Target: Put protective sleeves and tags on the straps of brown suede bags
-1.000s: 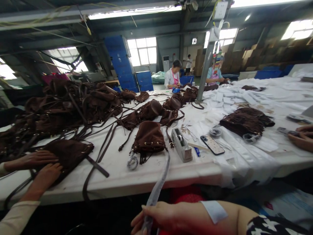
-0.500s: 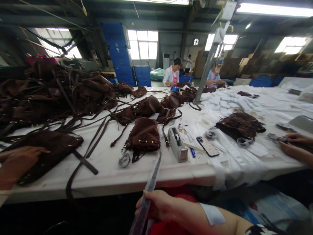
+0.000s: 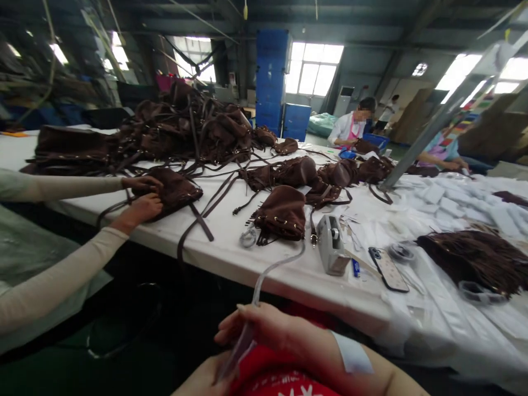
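Note:
My right hand [image 3: 264, 330] is low in front of the table edge, fingers pinched on a clear plastic strip [image 3: 272, 269]. The strip curves up onto the white table [image 3: 231, 258] toward a brown suede drawstring bag [image 3: 282, 214] with fringe. A white patch [image 3: 352, 352] sits on my right wrist. Part of my left hand [image 3: 202, 382] shows at the bottom edge under the strip's lower end; its fingers are hidden.
A co-worker's two hands [image 3: 140, 198] rest on a flat brown bag [image 3: 175, 190] at the left. A big pile of brown bags [image 3: 181, 126] lies behind. A tape dispenser [image 3: 332, 250], phone [image 3: 388, 268], tape roll [image 3: 248, 237] and another fringed bag [image 3: 478, 258] lie to the right. Other people work at the far end.
The view has swung left, bringing the co-worker's arms fully in. The strip in my right hand has gone from straight to slack and curved. My left hand has come into view.

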The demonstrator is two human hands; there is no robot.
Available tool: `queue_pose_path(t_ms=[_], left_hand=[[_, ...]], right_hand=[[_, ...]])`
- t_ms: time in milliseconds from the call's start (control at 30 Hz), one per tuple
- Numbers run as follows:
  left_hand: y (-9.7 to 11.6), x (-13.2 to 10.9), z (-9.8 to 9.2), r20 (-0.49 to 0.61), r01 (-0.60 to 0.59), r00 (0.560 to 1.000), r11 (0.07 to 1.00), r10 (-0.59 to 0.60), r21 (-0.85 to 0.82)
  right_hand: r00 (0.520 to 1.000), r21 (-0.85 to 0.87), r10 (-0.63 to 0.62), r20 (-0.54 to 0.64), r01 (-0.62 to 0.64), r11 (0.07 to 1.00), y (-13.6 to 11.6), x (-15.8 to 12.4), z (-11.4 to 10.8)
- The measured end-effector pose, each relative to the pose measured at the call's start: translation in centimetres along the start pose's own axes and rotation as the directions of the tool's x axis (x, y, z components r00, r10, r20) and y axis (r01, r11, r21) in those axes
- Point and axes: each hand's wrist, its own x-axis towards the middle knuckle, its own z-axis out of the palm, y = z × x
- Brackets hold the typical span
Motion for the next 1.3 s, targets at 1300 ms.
queue_pose_path(t_ms=[1300], left_hand=[[4.6, 3.9, -2.8, -0.226, -0.095, 0.972, 0.791, -0.057, -0.605]], right_hand=[[0.948, -0.971, -0.316, 0.029, 0.102, 0.217, -4.2, -5.1, 0.2]])
